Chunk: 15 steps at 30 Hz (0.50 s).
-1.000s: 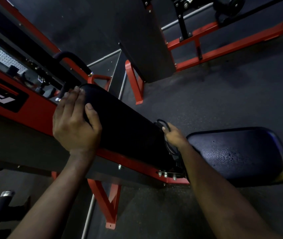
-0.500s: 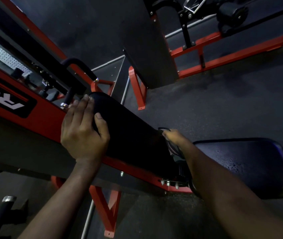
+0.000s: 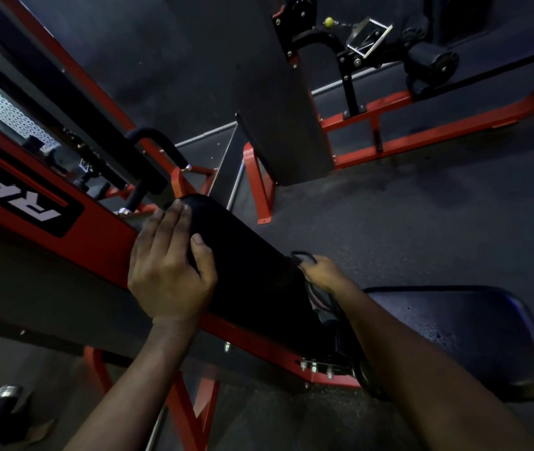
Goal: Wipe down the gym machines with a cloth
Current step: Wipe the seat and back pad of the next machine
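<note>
My left hand [image 3: 168, 275] lies on the upper end of the black back pad [image 3: 252, 288]. Its four fingers [image 3: 174, 219] are straight and pressed together over the pad's top edge, and the thumb [image 3: 200, 252] is spread away from them on the pad's face. It steadies the pad rather than clamping it.

My right hand [image 3: 322, 275] is down at the pad's lower end, just above the seat pad [image 3: 470, 336]. It is curled into the dark cloth [image 3: 319, 302], which sits bunched under the palm against the pad's end.

To do this stroke well, I'd flatten the bunch so more cloth meets the vinyl. I'd then draw it along the pad's full length toward my left hand, lifting that hand off in time so the strip under it gets wiped too. The corner where pad meets red frame [image 3: 96, 242] looks like a place grime collects, so it wants a firm pass. Droplets show on the seat pad, so it probably needs drying next.

Much is hard to read — the light is low and the cloth is nearly the pad's own colour. My right fingertips are hidden behind the pad's end, so I can't tell exactly how they hold the cloth. A thin dark loop sticks up beside them, but I can't tell whether it belongs to the cloth. The lettering on the frame is cut off at the left edge.
</note>
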{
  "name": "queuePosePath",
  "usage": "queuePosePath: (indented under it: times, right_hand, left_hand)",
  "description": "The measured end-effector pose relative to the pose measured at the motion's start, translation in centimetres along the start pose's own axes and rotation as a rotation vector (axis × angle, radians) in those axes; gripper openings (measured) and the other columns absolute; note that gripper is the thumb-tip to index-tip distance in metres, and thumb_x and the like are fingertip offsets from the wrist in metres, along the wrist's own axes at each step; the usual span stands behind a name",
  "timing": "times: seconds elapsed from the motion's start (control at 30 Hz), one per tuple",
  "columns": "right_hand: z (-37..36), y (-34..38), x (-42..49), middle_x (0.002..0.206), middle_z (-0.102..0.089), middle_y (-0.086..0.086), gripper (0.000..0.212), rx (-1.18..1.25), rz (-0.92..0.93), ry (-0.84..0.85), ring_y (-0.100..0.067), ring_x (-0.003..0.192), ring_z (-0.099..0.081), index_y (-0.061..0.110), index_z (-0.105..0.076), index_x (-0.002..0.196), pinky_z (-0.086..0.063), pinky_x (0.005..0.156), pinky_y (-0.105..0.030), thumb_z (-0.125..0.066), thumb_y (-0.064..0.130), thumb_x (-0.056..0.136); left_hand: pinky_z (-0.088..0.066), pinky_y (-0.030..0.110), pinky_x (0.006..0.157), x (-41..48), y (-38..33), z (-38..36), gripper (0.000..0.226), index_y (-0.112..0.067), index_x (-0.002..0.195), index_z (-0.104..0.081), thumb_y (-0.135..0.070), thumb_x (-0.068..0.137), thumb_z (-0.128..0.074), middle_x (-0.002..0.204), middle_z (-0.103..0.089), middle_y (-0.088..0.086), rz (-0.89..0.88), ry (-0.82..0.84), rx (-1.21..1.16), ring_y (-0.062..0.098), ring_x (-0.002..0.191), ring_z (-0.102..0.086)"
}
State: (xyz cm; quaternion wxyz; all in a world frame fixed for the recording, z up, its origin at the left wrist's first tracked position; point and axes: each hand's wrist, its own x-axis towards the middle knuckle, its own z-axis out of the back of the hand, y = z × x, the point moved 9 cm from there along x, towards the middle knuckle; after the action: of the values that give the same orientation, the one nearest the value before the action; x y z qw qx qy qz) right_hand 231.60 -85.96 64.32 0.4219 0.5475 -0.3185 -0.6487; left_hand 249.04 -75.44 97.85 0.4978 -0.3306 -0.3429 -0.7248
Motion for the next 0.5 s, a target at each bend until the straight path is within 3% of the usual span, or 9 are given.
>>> queuePosePath:
  times: [0.13,0.33,0.5]
  right_hand:
    - [-0.1,-3.0,1.1,0.135,-0.062,-0.019,0.046,-0.033,-0.126,0.015,-0.038,0.120,-0.060,0.005,-0.059,0.138,-0.049,0.101,-0.040,-0.053,0.033,0.103]
    - [1.0,1.7,0.9,0.130,-0.064,-0.021,0.049,-0.233,0.011,-0.018,-0.040,0.118,-0.060,0.005,-0.063,0.131,-0.051,0.100,-0.045,-0.057,0.040,0.097]
    - [1.4,7.8,-1.3,0.128,-0.064,-0.024,0.047,-0.307,0.134,-0.043,-0.041,0.118,-0.061,0.003,-0.066,0.123,-0.049,0.097,-0.041,-0.058,0.040,0.094]
  left_hand:
    - [-0.045,0.043,0.107,0.0,-0.2,0.0,0.043,-0.009,0.132,-0.066,-0.025,0.098,-0.046,0.136,-0.064,0.007,-0.015,0.002,-0.007,0.025,0.131,-0.056]
    - [-0.046,0.044,0.106,0.0,-0.2,-0.1,0.045,-0.009,0.131,-0.066,-0.027,0.098,-0.043,0.136,-0.065,0.007,-0.008,0.004,-0.028,0.025,0.132,-0.055]
    - [-0.048,0.047,0.103,0.1,0.0,-0.2,0.049,-0.006,0.133,-0.064,-0.027,0.095,-0.042,0.135,-0.065,0.010,0.036,0.054,-0.091,0.028,0.128,-0.058]
